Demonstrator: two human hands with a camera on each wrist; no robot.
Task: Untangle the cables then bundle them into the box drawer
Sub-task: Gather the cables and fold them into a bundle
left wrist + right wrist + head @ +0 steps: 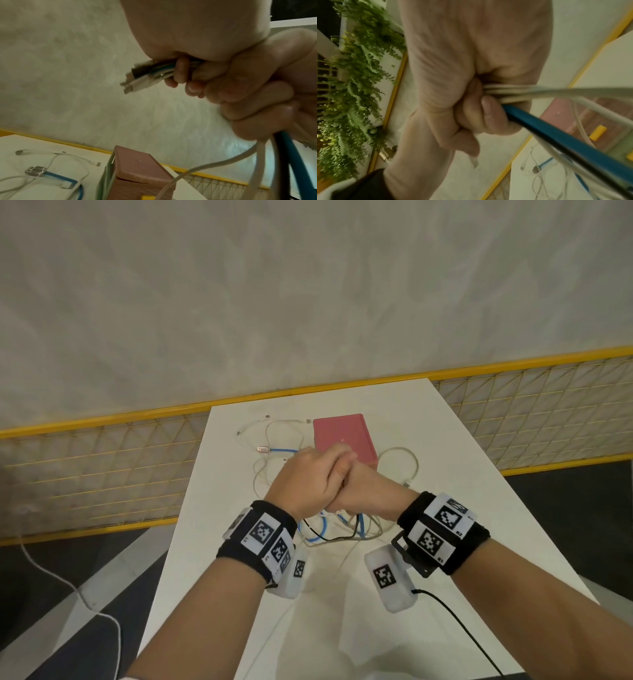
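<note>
1. Both forearms reach forward over the white table (445, 440), wrists close, hands pressed together above the cable tangle.
2. Left hand (301, 481): fingers curled tight round a bunch of cables (150, 73); connector ends stick out past the fist.
3. Right hand (370, 491): fist closed round the same bunch; a blue cable (556, 135) and white strands trail out below.
4. Loose cable loops lie on the table beneath and left of the hands.
5. Pink box drawer (342, 440) sits just beyond the hands.
</note>
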